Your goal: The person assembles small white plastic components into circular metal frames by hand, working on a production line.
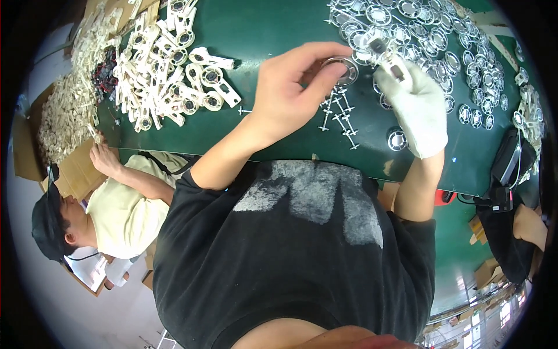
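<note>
My left hand is bare and pinches a round, silver-rimmed ring cover between thumb and fingers. Close by on the right, my right hand wears a white glove. Its fingers are closed on a white plastic handheld-fan housing with a dark square opening in its handle. The ring cover and the housing are held near each other above the table; whether they touch cannot be made out. Below the left fingers lie several small white cross-shaped parts. One loose round cover rests beside the gloved wrist.
White fan housings with dark round centres are heaped at left on the green table. Many round covers spread over the far right. Past the heap, a co-worker sits at left; another person's dark-clothed leg shows at right.
</note>
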Tool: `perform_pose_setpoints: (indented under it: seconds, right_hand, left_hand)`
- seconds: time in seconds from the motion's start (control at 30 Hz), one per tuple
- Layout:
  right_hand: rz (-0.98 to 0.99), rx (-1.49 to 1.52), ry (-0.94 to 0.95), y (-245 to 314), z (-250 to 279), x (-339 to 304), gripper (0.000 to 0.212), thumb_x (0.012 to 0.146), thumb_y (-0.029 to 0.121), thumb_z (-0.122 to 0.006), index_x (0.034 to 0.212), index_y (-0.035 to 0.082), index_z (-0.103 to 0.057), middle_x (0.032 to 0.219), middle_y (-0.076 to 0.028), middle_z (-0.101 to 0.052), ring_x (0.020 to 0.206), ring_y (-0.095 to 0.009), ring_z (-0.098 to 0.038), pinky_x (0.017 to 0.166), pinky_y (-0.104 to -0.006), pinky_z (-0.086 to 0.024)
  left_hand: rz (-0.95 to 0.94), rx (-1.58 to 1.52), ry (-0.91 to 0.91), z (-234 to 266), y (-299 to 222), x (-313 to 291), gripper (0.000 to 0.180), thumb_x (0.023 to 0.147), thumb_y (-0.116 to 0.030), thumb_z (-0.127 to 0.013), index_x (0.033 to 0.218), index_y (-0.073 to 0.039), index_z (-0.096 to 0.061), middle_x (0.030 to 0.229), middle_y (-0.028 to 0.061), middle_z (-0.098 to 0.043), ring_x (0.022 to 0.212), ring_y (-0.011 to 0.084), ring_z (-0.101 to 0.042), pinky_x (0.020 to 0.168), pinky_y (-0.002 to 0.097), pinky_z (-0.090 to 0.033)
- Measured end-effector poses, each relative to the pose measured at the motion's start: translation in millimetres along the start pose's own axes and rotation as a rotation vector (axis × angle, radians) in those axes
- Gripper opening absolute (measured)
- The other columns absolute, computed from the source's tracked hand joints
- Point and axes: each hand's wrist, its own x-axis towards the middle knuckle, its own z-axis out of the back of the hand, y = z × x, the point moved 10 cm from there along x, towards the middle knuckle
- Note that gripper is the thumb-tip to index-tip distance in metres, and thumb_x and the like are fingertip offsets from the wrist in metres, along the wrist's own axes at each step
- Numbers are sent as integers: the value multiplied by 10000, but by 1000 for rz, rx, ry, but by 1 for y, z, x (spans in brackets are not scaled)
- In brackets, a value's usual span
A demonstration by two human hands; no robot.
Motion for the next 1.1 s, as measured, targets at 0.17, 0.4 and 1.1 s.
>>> perform_pose_setpoints:
  seconds: [0.17,0.4,1.1]
  right_hand:
    - [-97,-111,329,3,-38,-16,217,872,217,-740,970,26,-712,734,59,-593,657,-26,-496,598,-223,-421]
    - [-131,5,386,-4,-45,-17,205,875,211,-738,969,31,-711,741,54,-602,657,-26,-496,592,-221,-416]
    - [613,-478,164,25,-56,-36,310,897,385,-728,1096,148,-715,799,-104,-708,719,-337,-709,637,-407,-570]
  left_hand:
    - [-110,-49,-55,1,-4,8,160,868,-90,-795,1027,-89,-786,1129,12,-695,573,25,-543,520,201,-441]
    - [-184,180,45,11,-17,4,485,821,-115,-839,1282,-100,-689,1161,34,-699,616,33,-554,500,177,-384]
    - [-257,-226,307,-22,-14,-11,331,990,-188,-691,1197,70,-674,1284,215,-676,1113,224,-678,899,313,-564]
